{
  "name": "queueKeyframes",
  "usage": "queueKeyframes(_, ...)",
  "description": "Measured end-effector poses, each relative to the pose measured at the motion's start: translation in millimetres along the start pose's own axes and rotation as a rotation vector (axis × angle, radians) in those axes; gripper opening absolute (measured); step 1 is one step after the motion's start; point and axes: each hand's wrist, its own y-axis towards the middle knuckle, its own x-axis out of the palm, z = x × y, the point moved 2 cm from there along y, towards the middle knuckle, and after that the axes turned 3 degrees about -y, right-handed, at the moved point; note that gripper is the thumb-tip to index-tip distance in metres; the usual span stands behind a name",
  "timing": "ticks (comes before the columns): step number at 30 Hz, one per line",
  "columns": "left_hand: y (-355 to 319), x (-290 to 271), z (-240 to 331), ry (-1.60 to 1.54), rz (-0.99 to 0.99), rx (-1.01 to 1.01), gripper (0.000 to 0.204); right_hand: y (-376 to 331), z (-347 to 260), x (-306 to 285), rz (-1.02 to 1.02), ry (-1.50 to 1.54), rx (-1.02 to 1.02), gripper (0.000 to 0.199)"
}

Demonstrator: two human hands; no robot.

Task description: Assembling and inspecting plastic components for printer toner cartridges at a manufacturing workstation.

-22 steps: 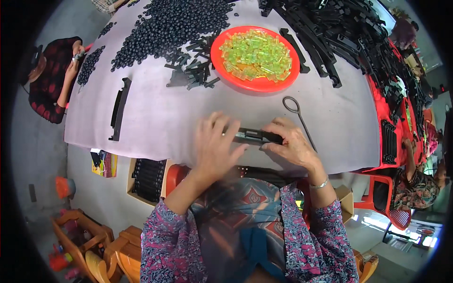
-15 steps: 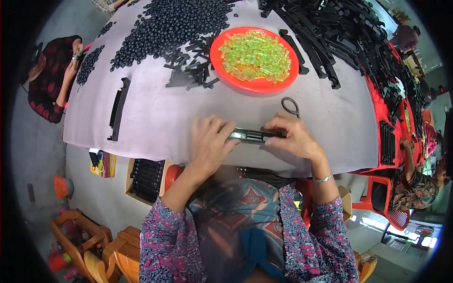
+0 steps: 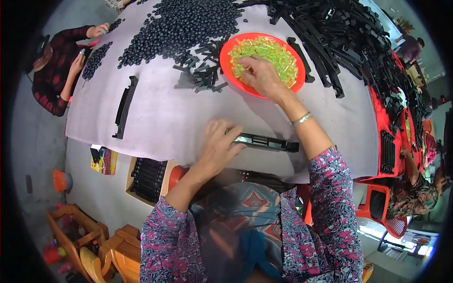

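Observation:
My left hand (image 3: 218, 146) is closed round the left end of a long black plastic level body (image 3: 269, 142), which lies near the table's front edge. A pale strip shows in its slot; its right end is free. Farther off, my right hand (image 3: 262, 75) reaches over the red plate (image 3: 226, 70), thumb and fingers curled but apart among small yellow-green clear vials (image 3: 283, 61). Whether the fingertips touch a vial is hard to see. Another black level body (image 3: 125, 107) lies alone on the left of the table.
Black round caps (image 3: 188, 23) are heaped at the back, with short black strips (image 3: 207, 70) in front of them. Long black bodies (image 3: 325, 52) pile up at the right. A person (image 3: 56, 70) sits at the left. Below the table stands a box of black pieces (image 3: 146, 179).
My right hand has left the level body and moved up and away to the plate of vials. The left hand keeps its hold. My right forearm now covers where the black metal loop lay.

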Motion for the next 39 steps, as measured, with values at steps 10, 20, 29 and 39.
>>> queueKeyframes(10, -3, 0, -1, 0.035, 0.005, 0.007, 0.044, 17, 4, 26, -0.087, -0.184, -0.028, 0.017)
queueKeyframes(20, -6, -3, -5, -0.011, 0.009, -0.009, 0.039, -16, 11, -20, 0.02, 0.5, 0.293, 0.003)
queueKeyframes(29, -1, -6, -2, -0.084, -0.107, -0.035, 0.037, -151, -50, -78, -0.147, 0.674, 0.533, 0.008)
queueKeyframes(39, -2, -7, 2, -0.111, -0.155, -0.018, 0.037, -178, -82, -47, 0.054, 0.243, 0.401, 0.016)
